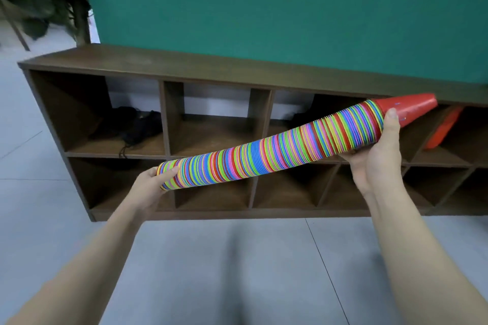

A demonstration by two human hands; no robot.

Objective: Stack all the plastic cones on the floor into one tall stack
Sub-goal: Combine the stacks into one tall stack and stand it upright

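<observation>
Head camera: a long stack of nested plastic cones (pixel 264 152), striped in many colours, was held nearly level in front of a brown cubby shelf (pixel 211 68). The left hand (pixel 151 185), at 8 o'clock, cupped the wide base with curled fingers. The right hand (pixel 380 148), at 3 o'clock, gripped underneath near the red tip, thumb on top. The stack sagged, so supporting both ends evenly seemed wise. No loose cones showed on the grey floor (pixel 237 272).

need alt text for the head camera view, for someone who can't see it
A person holds a long, sagging stack of multicoloured plastic cones sideways in front of a low brown cubby shelf, the left hand gripping its wide end and the right hand cradling the red-tipped end.
</observation>
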